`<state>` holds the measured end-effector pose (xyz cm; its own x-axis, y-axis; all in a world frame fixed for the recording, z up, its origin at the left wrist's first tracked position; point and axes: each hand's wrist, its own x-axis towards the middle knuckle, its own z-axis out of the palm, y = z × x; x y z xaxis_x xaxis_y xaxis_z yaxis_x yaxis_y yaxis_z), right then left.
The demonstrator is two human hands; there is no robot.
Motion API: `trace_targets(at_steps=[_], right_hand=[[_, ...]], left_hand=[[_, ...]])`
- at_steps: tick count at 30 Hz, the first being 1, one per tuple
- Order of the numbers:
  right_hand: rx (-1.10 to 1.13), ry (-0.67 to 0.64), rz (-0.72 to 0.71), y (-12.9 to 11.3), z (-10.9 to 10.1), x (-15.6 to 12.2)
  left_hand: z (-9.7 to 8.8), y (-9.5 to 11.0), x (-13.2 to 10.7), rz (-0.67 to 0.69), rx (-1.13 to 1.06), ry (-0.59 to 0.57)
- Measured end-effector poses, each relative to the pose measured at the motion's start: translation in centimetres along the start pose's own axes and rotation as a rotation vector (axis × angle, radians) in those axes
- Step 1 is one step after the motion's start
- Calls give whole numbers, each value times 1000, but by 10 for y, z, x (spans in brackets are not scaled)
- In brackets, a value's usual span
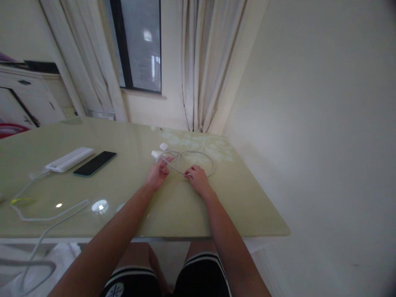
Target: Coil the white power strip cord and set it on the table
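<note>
A white charging cable (pixel 202 153) lies in loose loops on the glossy pale green tabletop. My left hand (pixel 158 173) is closed around part of it, with its fingers at the left loops. My right hand (pixel 197 178) pinches the near side of the larger loop. Just beyond my left hand is a white block (pixel 156 154), which looks like a plug or adapter. A second small white piece (pixel 163 146) lies behind it; its exact kind is too blurred to tell.
To the left lie a black-screened phone (pixel 95 163) and a long white power strip or power bank (pixel 70 159). From that, a white cord (pixel 46 218) runs over the table's front edge. A wall (pixel 309 123) stands along the right side, curtains (pixel 213 62) behind.
</note>
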<state>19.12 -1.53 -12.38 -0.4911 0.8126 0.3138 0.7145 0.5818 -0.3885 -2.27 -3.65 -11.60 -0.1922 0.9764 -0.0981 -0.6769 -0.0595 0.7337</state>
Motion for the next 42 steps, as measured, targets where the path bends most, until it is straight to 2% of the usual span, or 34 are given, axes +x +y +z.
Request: trace_targets(at_steps=[3, 6, 10, 12, 16, 19, 22, 25, 29, 32, 34, 37, 39, 42], right_hand=[[12, 16, 52, 4, -1, -1], [97, 1, 43, 0, 3, -2], [447, -14, -7, -19, 14, -4], [546, -28, -19, -30, 19, -5], [417, -30, 8, -39, 19, -7], [368, 20, -9, -30, 13, -6], [360, 75, -63, -14, 9, -3], [435, 116, -84, -2, 7, -1], [615, 79, -116, 3, 4, -1], [737, 84, -66, 3, -3, -2], [856, 154, 19, 4, -8, -2], [1094, 388, 148, 7, -17, -2], [1222, 568, 183, 11, -23, -2], [1297, 743, 203, 17, -31, -2]], left_hand=[[-1, -6, 1, 57, 87, 40], [0, -10, -1, 118, 194, 25], [2, -11, -10, 144, 335, -52], [4, -11, -13, 135, 389, -81], [6, -11, -13, 104, 465, -110], [5, -11, -10, 103, 482, -52], [1, -8, -6, 115, 444, 59], [-1, -4, -4, 113, 366, 139], [0, 1, -3, 75, 270, 146], [0, 3, 0, 81, 217, 158], [-3, 6, 4, 119, 188, 212], [-14, 13, 12, 206, 163, 354], [-23, 18, 19, 259, 169, 455], [-37, 27, 28, 323, 217, 561]])
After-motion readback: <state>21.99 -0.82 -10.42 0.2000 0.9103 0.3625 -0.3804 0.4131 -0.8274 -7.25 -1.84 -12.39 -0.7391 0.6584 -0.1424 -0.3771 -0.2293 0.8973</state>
